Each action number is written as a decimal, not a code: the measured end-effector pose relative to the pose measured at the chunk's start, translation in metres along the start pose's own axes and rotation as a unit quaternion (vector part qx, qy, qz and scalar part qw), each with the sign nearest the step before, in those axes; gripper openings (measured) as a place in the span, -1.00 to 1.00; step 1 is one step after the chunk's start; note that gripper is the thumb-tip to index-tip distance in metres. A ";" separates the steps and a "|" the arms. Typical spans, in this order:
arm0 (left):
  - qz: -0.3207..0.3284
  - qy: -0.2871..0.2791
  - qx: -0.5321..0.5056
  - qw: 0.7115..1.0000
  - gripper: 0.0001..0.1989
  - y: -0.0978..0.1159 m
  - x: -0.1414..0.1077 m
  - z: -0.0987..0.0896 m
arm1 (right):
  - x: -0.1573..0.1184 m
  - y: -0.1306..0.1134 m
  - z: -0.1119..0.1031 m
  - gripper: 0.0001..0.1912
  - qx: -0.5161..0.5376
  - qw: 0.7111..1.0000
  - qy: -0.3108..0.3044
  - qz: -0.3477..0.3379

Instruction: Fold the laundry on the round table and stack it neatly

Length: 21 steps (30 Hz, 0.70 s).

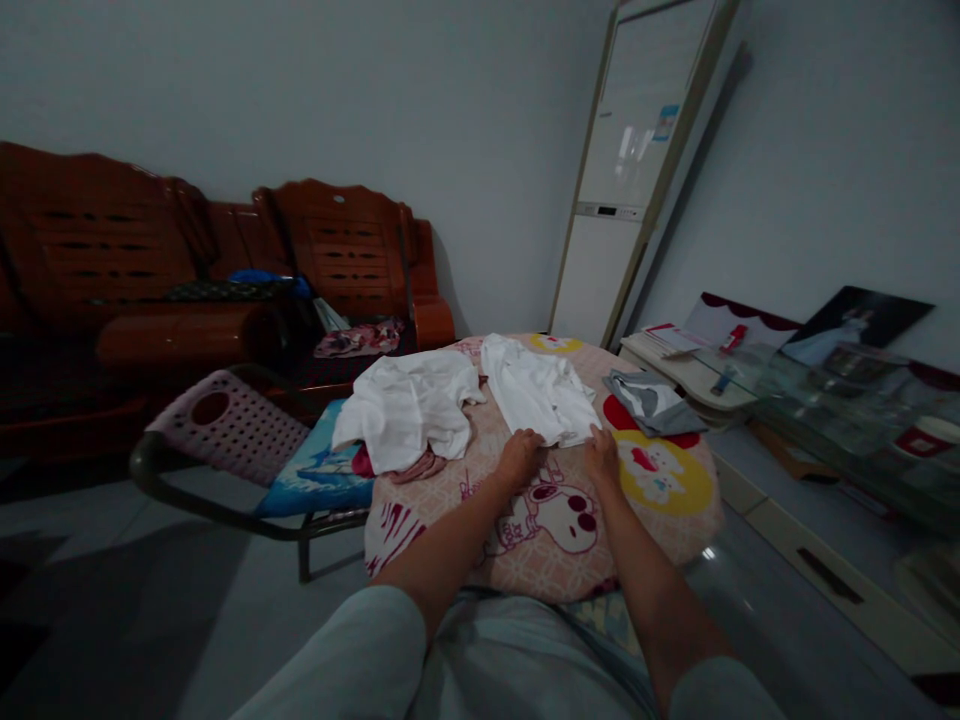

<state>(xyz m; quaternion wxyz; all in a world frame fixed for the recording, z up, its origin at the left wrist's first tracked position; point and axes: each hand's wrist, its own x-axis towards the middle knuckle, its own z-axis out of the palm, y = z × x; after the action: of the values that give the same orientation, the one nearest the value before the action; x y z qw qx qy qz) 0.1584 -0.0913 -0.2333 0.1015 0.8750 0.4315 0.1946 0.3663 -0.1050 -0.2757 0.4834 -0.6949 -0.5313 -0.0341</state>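
A white shirt (538, 388) lies spread, slightly creased, on the round table with a pink patterned cover (480, 520). My left hand (521, 458) is closed on its near edge, left of the middle. At the near right corner of the same edge, my right hand (602, 460) pinches the cloth. Left of it lies a second, rumpled white garment (412, 400), with pinkish cloth (416, 467) showing beneath. A folded grey and white garment (652, 402) rests at the table's right side.
A folding chair (225, 425) with a blue cushion (319, 470) touches the table's left side. Behind it stand wooden sofas (341, 240) bearing some cloth. A tall air conditioner (622, 170) fills the corner. On the right is a glass-topped cabinet (825, 400) with papers and photos.
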 end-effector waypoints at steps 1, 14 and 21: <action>-0.009 0.007 -0.007 1.000 -0.69 -0.001 -0.001 -0.001 | 0.000 -0.001 -0.003 -0.60 0.003 0.999 0.026 0.024; 0.014 -0.026 -0.001 1.000 -0.74 0.001 -0.037 -0.006 | -0.003 -0.008 -0.034 -0.61 -0.008 0.975 0.196 0.103; 0.005 -0.030 -0.020 0.999 -0.72 0.002 -0.042 -0.006 | -0.012 -0.008 -0.043 -0.69 -0.018 0.970 0.181 0.162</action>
<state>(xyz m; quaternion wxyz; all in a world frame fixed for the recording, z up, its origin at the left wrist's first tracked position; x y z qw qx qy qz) 0.1340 -0.1257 -0.2379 0.1311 0.8803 0.4200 0.1772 0.3747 -0.1441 -0.2550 0.5578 -0.7628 -0.3144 -0.0899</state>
